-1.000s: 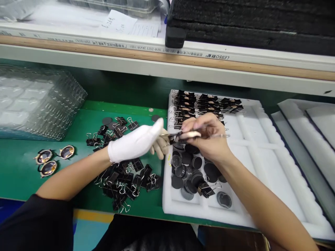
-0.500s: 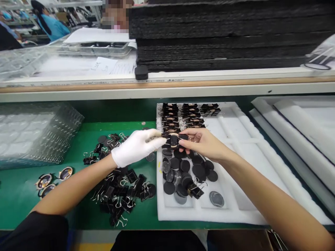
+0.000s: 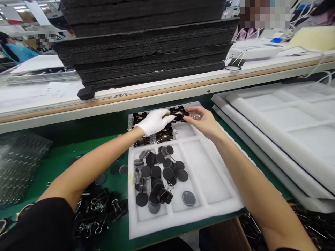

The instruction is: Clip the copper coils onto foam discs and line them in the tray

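The gloved left hand (image 3: 154,121) and the bare right hand (image 3: 205,120) are both reaching to the far end of the white foam tray (image 3: 209,181), pinching one clipped piece (image 3: 179,115) between them. The left fingertips are closing on its left end, the right fingertips on its right end, so its long axis is running left to right, straight across between the hands. Neither hand is clearly nearer; each is gripping narrowly at its own end.

The piece is hovering over the tray's far left corner, just above the row of clipped pieces (image 3: 154,134) lying there. Nearer the person, black discs (image 3: 159,170) are sitting in the tray's near left compartment. Loose binder clips (image 3: 96,209) are lying on the green bench by the tray's left edge. A stack of black foam (image 3: 143,42) is resting on the shelf beyond the tray.
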### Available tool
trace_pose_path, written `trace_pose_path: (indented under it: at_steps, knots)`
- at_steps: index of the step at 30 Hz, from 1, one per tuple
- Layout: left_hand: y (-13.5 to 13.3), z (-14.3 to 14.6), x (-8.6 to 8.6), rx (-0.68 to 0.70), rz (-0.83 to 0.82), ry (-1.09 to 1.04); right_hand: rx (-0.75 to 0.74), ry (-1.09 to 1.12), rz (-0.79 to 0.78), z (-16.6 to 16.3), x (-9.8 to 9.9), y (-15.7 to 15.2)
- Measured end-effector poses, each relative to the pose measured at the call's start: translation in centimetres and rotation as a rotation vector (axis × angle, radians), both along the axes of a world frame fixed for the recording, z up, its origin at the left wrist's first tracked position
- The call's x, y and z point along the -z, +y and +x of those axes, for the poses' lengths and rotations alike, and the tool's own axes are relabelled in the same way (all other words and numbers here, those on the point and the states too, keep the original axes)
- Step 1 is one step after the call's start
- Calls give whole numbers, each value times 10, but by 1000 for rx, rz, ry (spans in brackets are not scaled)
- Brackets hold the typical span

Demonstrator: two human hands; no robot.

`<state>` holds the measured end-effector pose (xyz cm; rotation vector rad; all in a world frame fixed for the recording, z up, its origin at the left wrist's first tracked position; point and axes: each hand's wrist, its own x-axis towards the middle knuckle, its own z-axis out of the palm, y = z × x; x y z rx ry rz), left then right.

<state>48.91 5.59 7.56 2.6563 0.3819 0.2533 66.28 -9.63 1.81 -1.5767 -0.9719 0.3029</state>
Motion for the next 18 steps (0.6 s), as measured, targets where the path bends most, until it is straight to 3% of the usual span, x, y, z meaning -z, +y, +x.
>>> trace_pose_path:
  at_steps: [3,7,12,18]
  knots:
    - [3,41,11,-41,56,78,75,-59,-9,31,22,13]
    - [4,64,24,-81,115,221,153,-199,-98,50,45,19]
    - [-7,71,30,-184,235,316,231,-357,-226,47,59,16]
    - [-19,56,14,-215,341,297,199,-486,-292,40,61,8]
